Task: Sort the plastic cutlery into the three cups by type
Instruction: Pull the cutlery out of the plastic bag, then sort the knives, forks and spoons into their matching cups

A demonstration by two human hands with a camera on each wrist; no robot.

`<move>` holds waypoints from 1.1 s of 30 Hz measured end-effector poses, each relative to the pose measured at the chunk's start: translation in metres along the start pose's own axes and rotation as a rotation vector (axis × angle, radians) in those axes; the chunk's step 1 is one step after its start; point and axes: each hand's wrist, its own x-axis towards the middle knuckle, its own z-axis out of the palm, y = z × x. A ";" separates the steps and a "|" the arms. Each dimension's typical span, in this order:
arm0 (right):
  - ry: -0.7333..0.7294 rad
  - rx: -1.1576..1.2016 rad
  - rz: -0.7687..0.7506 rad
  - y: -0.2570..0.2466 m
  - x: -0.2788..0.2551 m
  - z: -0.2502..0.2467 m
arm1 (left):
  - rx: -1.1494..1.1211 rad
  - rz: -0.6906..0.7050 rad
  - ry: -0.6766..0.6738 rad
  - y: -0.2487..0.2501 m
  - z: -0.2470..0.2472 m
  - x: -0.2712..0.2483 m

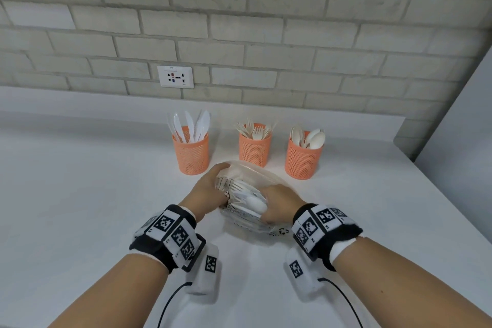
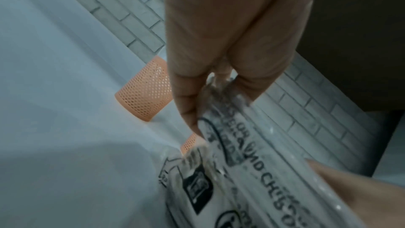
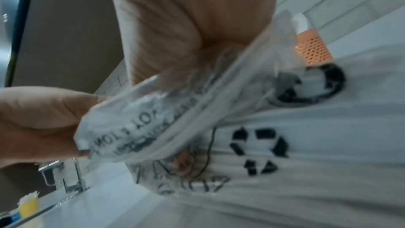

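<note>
Three orange mesh cups stand in a row near the wall: the left cup (image 1: 190, 155) holds white knives, the middle cup (image 1: 254, 144) holds forks, the right cup (image 1: 302, 159) holds spoons. In front of them lies a clear printed plastic bag (image 1: 249, 194) with white cutlery (image 1: 253, 201) inside, a fork and a spoon showing. My left hand (image 1: 209, 189) grips the bag's left side. My right hand (image 1: 277, 204) grips its right side. The left wrist view shows fingers (image 2: 188, 103) pinching the crumpled bag (image 2: 241, 171). In the right wrist view the thumb (image 3: 43, 120) and fingers clamp the bag (image 3: 175, 110).
The white counter (image 1: 80, 194) runs to a brick wall with a power socket (image 1: 175, 77). The counter's right edge (image 1: 452, 208) drops off beside a grey panel. Cables trail from my wrist cameras toward the front edge.
</note>
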 end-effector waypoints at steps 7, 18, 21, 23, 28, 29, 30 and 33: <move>0.028 0.384 0.012 0.008 -0.002 -0.007 | -0.086 -0.065 -0.113 -0.003 -0.006 0.003; -0.056 0.499 0.058 0.007 -0.004 -0.008 | -0.336 -0.124 -0.129 0.002 -0.009 0.004; -0.014 0.708 0.064 0.013 -0.006 -0.021 | -0.076 -0.142 -0.095 0.004 -0.011 0.004; 0.042 0.827 0.056 0.017 -0.006 -0.027 | 0.217 -0.121 -0.114 0.007 -0.012 0.003; 0.135 0.899 0.009 0.017 -0.004 -0.033 | 0.635 0.172 -0.082 0.027 -0.010 -0.004; 0.150 0.899 -0.017 0.014 -0.004 -0.034 | 0.593 0.223 -0.105 0.032 -0.006 -0.005; 0.181 0.902 -0.039 0.012 -0.005 -0.036 | 0.574 0.247 -0.158 0.038 -0.001 -0.005; 0.296 0.974 -0.060 0.011 -0.005 -0.042 | 0.813 0.219 -0.302 0.038 0.023 0.001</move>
